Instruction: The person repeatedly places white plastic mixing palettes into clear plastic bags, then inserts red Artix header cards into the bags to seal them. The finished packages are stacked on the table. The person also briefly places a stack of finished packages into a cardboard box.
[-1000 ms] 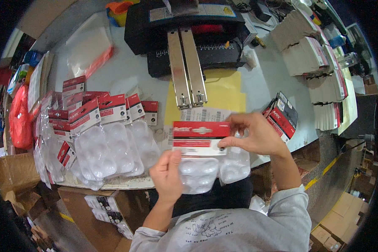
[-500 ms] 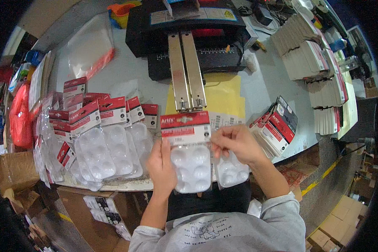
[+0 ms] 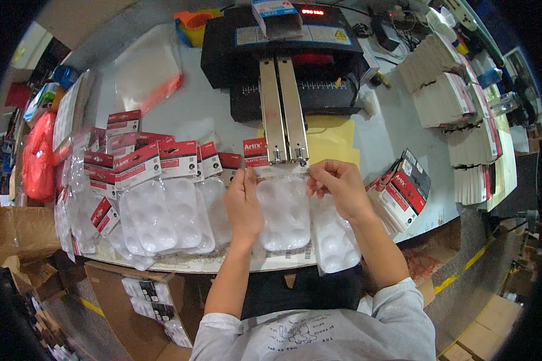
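Note:
A bagged white plastic paint palette with a red and white header card lies in front of me. The top of its card is under the two metal bars of a black machine. Fingers and thumb of my left hand pinch the pack at the left end of the card. My right hand has bent fingers closed on the card's right end. A second bagged palette hangs partly over the table edge, just below my right hand.
Many bagged palettes with red cards are heaped on the left. Folded header cards lie at right, with tall card stacks behind. Clear bags lie far left. Yellow sheets sit under the bars.
Both hands have moved the palette pack away from me, so that its header card now sits beneath the metal bars. The view has shifted slightly.

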Demonstrator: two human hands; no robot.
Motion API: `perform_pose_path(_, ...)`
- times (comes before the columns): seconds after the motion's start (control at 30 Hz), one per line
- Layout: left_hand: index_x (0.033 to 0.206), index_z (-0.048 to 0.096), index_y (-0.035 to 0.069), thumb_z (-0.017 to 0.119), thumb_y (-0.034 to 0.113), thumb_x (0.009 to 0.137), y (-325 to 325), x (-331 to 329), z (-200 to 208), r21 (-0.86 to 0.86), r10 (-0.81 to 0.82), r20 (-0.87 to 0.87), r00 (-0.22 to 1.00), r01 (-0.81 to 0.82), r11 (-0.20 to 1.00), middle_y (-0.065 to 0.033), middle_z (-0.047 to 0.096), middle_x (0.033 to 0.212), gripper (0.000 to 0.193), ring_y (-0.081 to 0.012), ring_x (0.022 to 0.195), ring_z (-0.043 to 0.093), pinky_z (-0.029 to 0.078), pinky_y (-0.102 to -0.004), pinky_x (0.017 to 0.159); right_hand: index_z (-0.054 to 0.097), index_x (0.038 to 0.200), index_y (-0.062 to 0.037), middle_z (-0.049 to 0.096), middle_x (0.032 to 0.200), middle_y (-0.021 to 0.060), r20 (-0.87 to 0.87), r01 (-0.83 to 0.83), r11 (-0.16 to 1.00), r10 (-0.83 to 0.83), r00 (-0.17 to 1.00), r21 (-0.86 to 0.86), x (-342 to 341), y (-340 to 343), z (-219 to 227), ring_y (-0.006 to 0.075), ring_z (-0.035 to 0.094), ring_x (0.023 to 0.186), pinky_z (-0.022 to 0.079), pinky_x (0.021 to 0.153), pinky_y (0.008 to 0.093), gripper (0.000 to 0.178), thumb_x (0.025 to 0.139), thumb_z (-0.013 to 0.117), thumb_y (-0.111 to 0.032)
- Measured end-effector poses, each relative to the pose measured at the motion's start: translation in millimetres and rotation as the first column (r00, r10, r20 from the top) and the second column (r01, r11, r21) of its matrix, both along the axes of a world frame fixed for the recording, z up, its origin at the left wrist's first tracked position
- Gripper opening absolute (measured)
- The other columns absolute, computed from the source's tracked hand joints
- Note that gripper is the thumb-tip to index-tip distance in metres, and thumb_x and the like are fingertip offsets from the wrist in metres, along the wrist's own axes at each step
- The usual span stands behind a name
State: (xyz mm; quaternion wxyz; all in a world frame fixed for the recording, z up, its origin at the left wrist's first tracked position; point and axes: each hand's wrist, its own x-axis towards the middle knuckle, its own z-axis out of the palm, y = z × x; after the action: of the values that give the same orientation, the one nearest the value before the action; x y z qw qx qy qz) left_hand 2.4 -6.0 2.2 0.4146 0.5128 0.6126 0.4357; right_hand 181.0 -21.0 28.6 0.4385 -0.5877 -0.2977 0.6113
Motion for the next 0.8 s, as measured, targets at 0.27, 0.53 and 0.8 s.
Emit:
perform_pose_path(0.27, 0.077, 0.050, -0.001, 0.042, 0.028, 0.098, 2, 2, -3, 0.024, 0.013, -0.101, 0.995, -0.011, 1.000, -0.0096, 0.048, 0.064, 0.036, -0.0172, 0.062, 0.042, 0.038, -0.0317, 0.060, 0.063, 0.083, 0.0014, 0.064, 0.074, 0.0066, -0.040, -0.003, 0.998, 0.005, 0.999, 0.057, 3, 1, -12, 0.0144, 0.064, 0.064, 0.044, 0.053, 0.0222, 0.017, 0.086, 0.060, -0.015)
perform_pose_path(0.53, 0.112, 0.051, 0.001, 0.061, 0.030, 0.087, -34, -17, 20, -0.126, -0.107, -0.204, 0.973, 0.082, 0.989, -0.0099, 0.058, 0.096, 0.040, -0.0167, 0.091, 0.054, 0.043, -0.0303, 0.084, 0.063, 0.085, 0.0014, 0.063, 0.075, 0.0062, 0.085, -0.241, 0.969, 0.245, 0.966, -0.054, -5, -6, 6, 0.0132, 0.063, 0.064, 0.045, 0.054, 0.0220, 0.020, 0.089, 0.057, -0.017)
perform_pose_path(0.8, 0.127, 0.037, -0.003, 0.079, 0.013, 0.070, -16, -154, 74, 0.150, 0.263, -0.204, 0.943, -0.235, 0.960, -0.0156, 0.054, 0.116, 0.073, -0.0233, 0.103, 0.055, 0.043, -0.0349, 0.091, 0.062, 0.101, 0.0029, 0.066, 0.088, 0.0099, 0.042, -0.469, 0.879, 0.468, 0.883, 0.088, -105, 0, 11, 0.0143, 0.066, 0.075, 0.050, 0.056, 0.0242, 0.030, 0.091, 0.053, -0.025)
